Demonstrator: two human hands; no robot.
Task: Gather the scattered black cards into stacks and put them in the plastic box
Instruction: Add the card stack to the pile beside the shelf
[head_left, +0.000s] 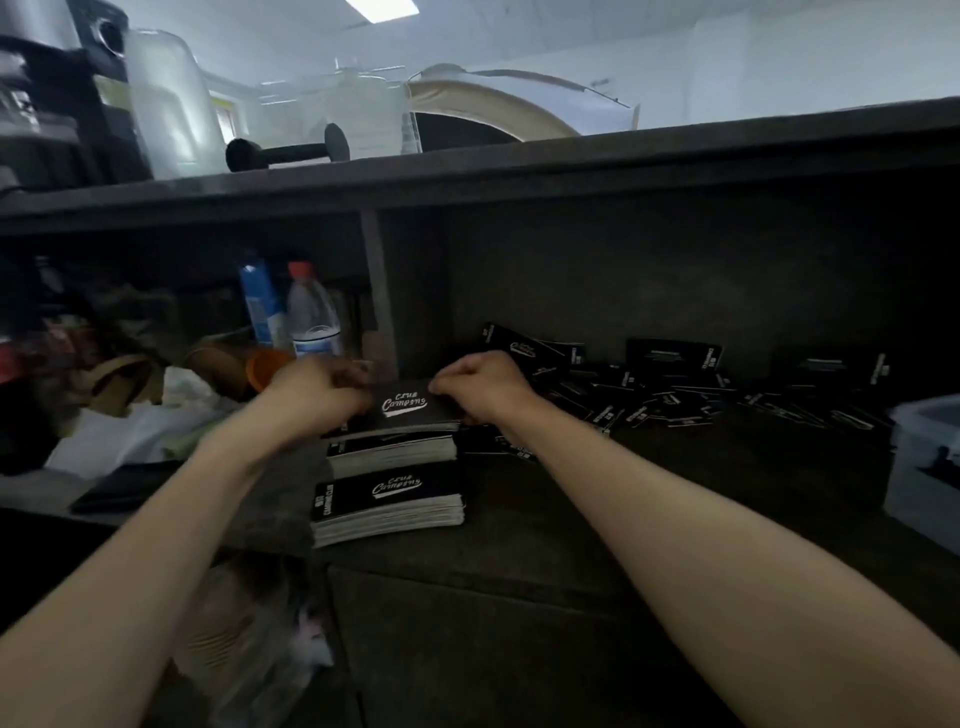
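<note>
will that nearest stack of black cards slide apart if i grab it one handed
Probably: the nearest stack shows no band and its edges look uneven, so cards may shear unless pinched firmly. It looks thick, so likely heavy for its size. Lying flat, it shouldn't tip.

My view sits low, under a dark upper shelf (571, 161) that runs the full width. Above it I see pale walls (779, 52) and a bright ceiling panel (382, 6) at the top edge. Light is cool up there, dim below the shelf.

On the shelf, left: dark machine (52, 104), frosted clear jug (171, 104), black dumbbell-shaped item (285, 150) lying on its side. Beige curved form (493, 109) behind them; I cannot identify it.

Below, a vertical divider (376, 291) splits the recess. Left bay, cluttered: blue-labelled bottle (257, 301), clear bottle with red cap (311, 317), orange cup (267, 366), white plastic bag (119, 436). Right bay: dark back panel (675, 270), dark worktop (571, 597).
</note>
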